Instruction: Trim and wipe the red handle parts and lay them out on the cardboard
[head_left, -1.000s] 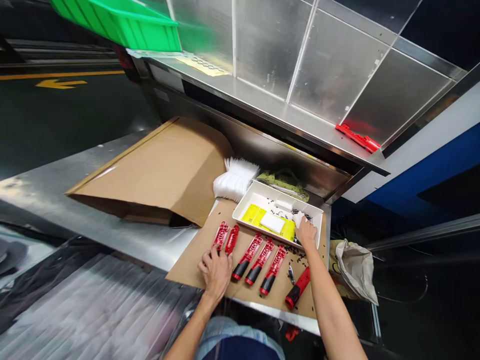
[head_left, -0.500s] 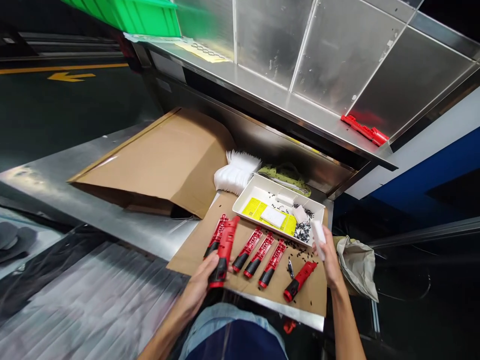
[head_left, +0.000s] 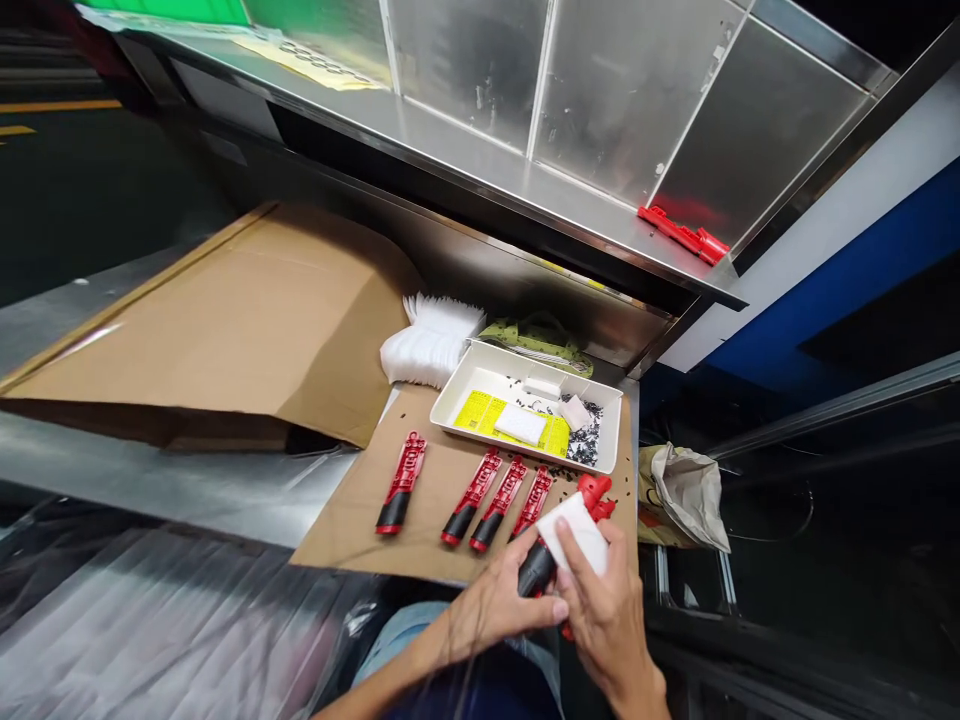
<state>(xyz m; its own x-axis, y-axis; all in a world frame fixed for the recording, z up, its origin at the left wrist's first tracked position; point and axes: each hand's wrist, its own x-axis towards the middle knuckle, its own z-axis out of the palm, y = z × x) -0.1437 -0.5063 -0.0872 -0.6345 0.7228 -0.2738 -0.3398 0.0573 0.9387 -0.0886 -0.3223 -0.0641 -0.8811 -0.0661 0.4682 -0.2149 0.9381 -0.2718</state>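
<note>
My left hand (head_left: pixel 501 605) grips a red-and-black tool handle (head_left: pixel 538 566) by its black end, close to my body. My right hand (head_left: pixel 609 612) presses a small white pad (head_left: pixel 576 531) onto the same handle; its red tip (head_left: pixel 595 493) sticks out above. Several more red-and-black handles lie in a row on the cardboard sheet (head_left: pixel 360 515): one at the left (head_left: pixel 401 482), then three (head_left: pixel 495 492) nearer my hands. Behind them stands a white tray (head_left: pixel 469 382) with a yellow label sheet (head_left: pixel 484 412), white pads (head_left: pixel 521 424) and small black screws (head_left: pixel 585 447).
A big folded cardboard box (head_left: pixel 225 320) lies at the left on the steel bench. A stack of white pieces (head_left: pixel 427 345) sits behind the tray. A red part (head_left: pixel 682 234) rests on the steel shelf above. A crumpled bag (head_left: pixel 686 490) hangs at the right.
My left hand lifted one handle off the cardboard and brought it right, toward my body. My right hand took a white pad from the tray and joined it on that handle.
</note>
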